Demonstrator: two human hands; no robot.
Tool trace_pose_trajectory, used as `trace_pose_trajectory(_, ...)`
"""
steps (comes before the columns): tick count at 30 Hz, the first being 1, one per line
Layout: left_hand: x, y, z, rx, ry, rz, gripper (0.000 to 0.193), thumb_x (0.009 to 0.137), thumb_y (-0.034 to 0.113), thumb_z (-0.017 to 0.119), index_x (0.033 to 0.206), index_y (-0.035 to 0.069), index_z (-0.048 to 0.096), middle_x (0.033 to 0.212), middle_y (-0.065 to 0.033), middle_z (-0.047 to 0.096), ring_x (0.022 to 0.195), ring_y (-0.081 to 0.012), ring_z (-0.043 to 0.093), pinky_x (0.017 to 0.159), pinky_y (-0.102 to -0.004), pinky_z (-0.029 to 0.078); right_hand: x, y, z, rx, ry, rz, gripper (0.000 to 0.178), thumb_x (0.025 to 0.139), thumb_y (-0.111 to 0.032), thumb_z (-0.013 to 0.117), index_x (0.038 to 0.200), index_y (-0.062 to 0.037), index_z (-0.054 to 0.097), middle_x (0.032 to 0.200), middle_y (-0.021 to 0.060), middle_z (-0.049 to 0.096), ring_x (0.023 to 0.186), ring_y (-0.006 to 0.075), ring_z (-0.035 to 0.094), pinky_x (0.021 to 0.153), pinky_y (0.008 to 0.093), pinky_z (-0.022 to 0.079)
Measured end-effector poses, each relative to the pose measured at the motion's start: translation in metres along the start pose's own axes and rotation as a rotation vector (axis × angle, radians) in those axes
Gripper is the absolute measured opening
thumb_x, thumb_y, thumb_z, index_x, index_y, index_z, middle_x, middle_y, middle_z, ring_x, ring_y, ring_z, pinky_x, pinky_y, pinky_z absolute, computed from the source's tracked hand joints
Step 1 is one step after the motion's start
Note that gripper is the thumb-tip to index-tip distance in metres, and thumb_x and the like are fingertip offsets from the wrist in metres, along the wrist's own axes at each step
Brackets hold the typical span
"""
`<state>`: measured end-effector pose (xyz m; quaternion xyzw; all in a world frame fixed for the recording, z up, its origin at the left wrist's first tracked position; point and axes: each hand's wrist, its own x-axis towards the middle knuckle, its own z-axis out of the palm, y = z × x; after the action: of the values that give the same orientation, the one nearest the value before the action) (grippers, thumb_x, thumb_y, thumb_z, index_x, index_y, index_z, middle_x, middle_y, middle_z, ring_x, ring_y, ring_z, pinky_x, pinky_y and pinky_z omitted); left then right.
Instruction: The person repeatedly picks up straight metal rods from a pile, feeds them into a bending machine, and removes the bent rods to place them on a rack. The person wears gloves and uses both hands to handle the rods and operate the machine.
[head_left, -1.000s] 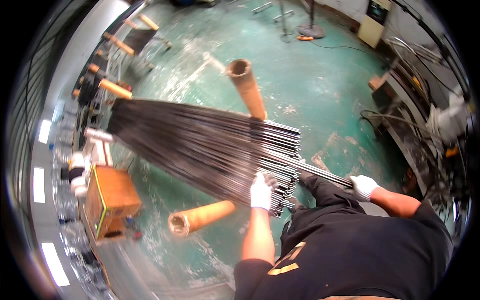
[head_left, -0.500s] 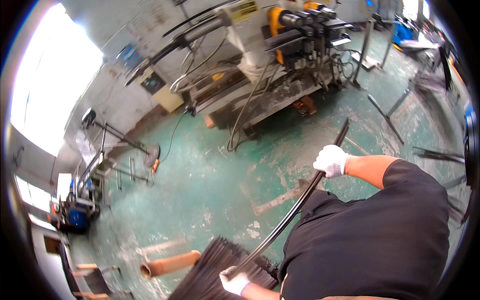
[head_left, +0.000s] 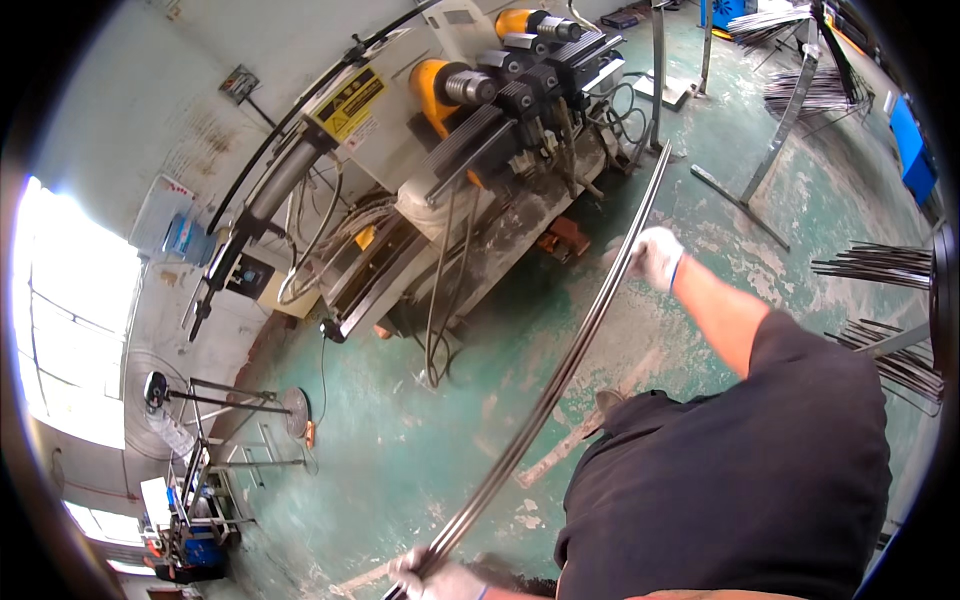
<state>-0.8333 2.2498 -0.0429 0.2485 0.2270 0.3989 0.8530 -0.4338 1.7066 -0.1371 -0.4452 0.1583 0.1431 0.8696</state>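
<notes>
A bundle of long, thin, dark metal rods (head_left: 547, 402) slants across in front of my body, its upper end at the far right and its lower end at the near left. Near the bottom edge my left hand (head_left: 440, 577), in a white glove, is closed round the lower part. My right hand (head_left: 655, 258), also gloved in white, grips the bundle towards its far end, with its fingertips blurred on the other side of the rods. How many rods there are I cannot tell.
A large machine (head_left: 500, 190) with orange motors and hanging cables stands ahead. More thin rods (head_left: 880, 265) lie on supports at the right, beside an angled metal stand (head_left: 780, 140). A standing fan (head_left: 155, 390) is at the left. The green floor (head_left: 400, 450) is scuffed.
Both hands still hold the rods. The view has turned, and the bundle reaches farther towards the machine. The pile of dark rods and the brown tube at the bottom have mostly left the picture.
</notes>
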Motion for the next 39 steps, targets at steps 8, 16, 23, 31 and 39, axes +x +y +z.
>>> trace_pose_trajectory(8, 0.064, -0.146, 0.204, 0.137, -0.415, -0.152, 0.027, 0.100, 0.016, 0.073, 0.118, -0.002, 0.065, 0.105, -0.0115, 0.072, 0.108, -0.0332, 0.066, 0.113, -0.0549, 0.049, 0.045, 0.000, 0.089, 0.307, 0.021, -0.006, 0.014, 0.103, -0.017, 0.069, 0.102, -0.0029, 0.070, 0.097, 0.0148, 0.076, 0.095, 0.0356, 0.076, 0.095, 0.0535, 0.059)
trace_pose_trajectory(16, 0.236, -0.104, 0.230, 0.179, -0.457, -0.028, 0.031, 0.110, 0.019, 0.054, 0.125, -0.003, 0.069, 0.127, -0.0196, 0.073, 0.117, -0.0327, 0.069, 0.108, -0.0448, 0.053, 0.188, -0.132, 0.046, 0.280, 0.183, -0.335, 0.024, 0.106, -0.026, 0.070, 0.105, -0.0020, 0.068, 0.091, 0.0130, 0.074, 0.085, 0.0306, 0.074, 0.082, 0.0454, 0.064)
trace_pose_trajectory(23, 0.317, -0.224, 0.297, 0.287, -0.245, -0.235, 0.033, 0.110, 0.028, 0.059, 0.125, 0.000, 0.066, 0.115, -0.0152, 0.068, 0.110, -0.0292, 0.063, 0.104, -0.0435, 0.052, 0.261, -0.185, 0.079, 0.415, 0.058, -0.303, 0.034, 0.098, 0.006, 0.062, 0.132, 0.0075, 0.056, 0.128, 0.0248, 0.067, 0.114, 0.0413, 0.072, 0.104, 0.0570, 0.061)
trace_pose_trajectory(31, 0.399, -0.332, 0.331, 0.323, -0.040, -0.182, 0.041, 0.092, 0.037, 0.085, 0.104, 0.000, 0.073, 0.100, -0.0099, 0.077, 0.092, -0.0251, 0.074, 0.091, -0.0368, 0.062, 0.365, -0.231, 0.088, 0.172, 0.342, -0.414, 0.032, 0.096, -0.028, 0.082, 0.122, -0.0089, 0.079, 0.136, 0.0116, 0.072, 0.134, 0.0258, 0.056, 0.114, 0.0478, 0.040)
trace_pose_trajectory(39, 0.401, -0.426, 0.388, 0.318, -0.006, -0.324, 0.034, 0.095, 0.035, 0.082, 0.108, 0.005, 0.074, 0.103, -0.0073, 0.078, 0.096, -0.0237, 0.074, 0.095, -0.0368, 0.061, 0.434, -0.253, 0.090, 0.183, 0.300, -0.226, 0.045, 0.100, -0.038, 0.068, 0.131, -0.0055, 0.071, 0.133, 0.0150, 0.070, 0.125, 0.0286, 0.061, 0.105, 0.0485, 0.047)
